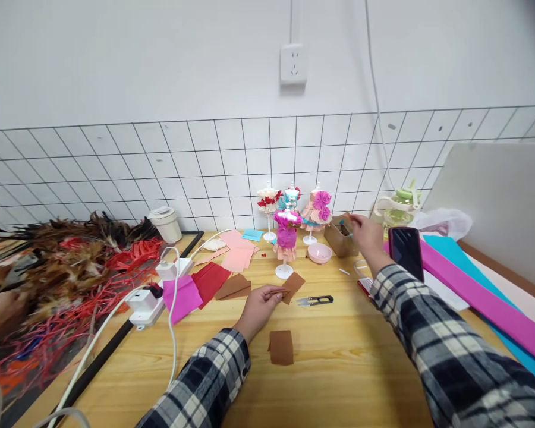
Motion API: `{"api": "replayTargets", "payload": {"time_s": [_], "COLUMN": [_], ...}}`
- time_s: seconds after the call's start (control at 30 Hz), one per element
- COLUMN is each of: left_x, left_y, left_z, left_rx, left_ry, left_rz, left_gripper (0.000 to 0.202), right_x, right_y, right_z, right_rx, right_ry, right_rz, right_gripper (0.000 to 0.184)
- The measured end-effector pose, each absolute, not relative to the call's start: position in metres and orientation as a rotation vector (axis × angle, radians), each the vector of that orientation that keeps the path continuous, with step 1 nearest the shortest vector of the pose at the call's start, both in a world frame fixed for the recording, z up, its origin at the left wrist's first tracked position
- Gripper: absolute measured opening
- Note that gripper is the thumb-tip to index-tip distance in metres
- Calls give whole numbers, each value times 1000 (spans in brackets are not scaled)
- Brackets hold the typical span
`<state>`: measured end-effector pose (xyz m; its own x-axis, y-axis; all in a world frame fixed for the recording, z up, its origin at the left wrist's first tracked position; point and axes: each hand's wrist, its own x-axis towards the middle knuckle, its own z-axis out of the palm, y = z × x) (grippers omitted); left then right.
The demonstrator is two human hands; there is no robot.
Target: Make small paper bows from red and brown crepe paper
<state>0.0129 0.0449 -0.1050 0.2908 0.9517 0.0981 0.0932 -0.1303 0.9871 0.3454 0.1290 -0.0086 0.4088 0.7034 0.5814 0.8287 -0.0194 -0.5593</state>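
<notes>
My left hand pinches a piece of brown paper, which sticks out beyond its fingertips. My right hand reaches over a small brown box at the back right. Its fingers are pressed together on a small brown scrap, whose exact shape I cannot make out. Thread snips lie just right of the paper in my left hand. Closer to me lies a folded square of brown paper. Another brown paper stack rests left of my left hand.
Several small dress stands, one with a magenta top, stand at the back near a pink bowl. A power strip with cables lies left. Feathers and a co-worker's hand are far left. A phone stands right.
</notes>
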Motion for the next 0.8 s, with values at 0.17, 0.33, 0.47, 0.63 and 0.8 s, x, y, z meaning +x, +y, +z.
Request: {"api": "replayTargets", "payload": {"time_s": [0.17, 0.33, 0.47, 0.63, 0.8], "left_x": [14, 1, -23, -37, -27], "left_y": [42, 51, 65, 65, 54], "left_z": [-99, -98, -97, -92, -90], "left_rx": [1515, 1586, 1779, 2053, 2182], "left_ry": [1078, 1237, 1454, 1816, 2007], "left_rz": [1097, 1326, 1267, 937, 768], "left_gripper": [32, 36, 33, 34, 42], "right_x": [358, 312, 276, 254, 261], "right_y": [129, 77, 48, 41, 48], "right_z": [-50, -90, -88, -92, -103], "right_rx": [-1791, -1632, -1392, -1474, -1747], "right_ry": [-1454, -1386, -1983, -2363, -2223], "right_rz": [-248, -298, 105, 316, 157], "right_gripper": [43, 31, 24, 21, 22]}}
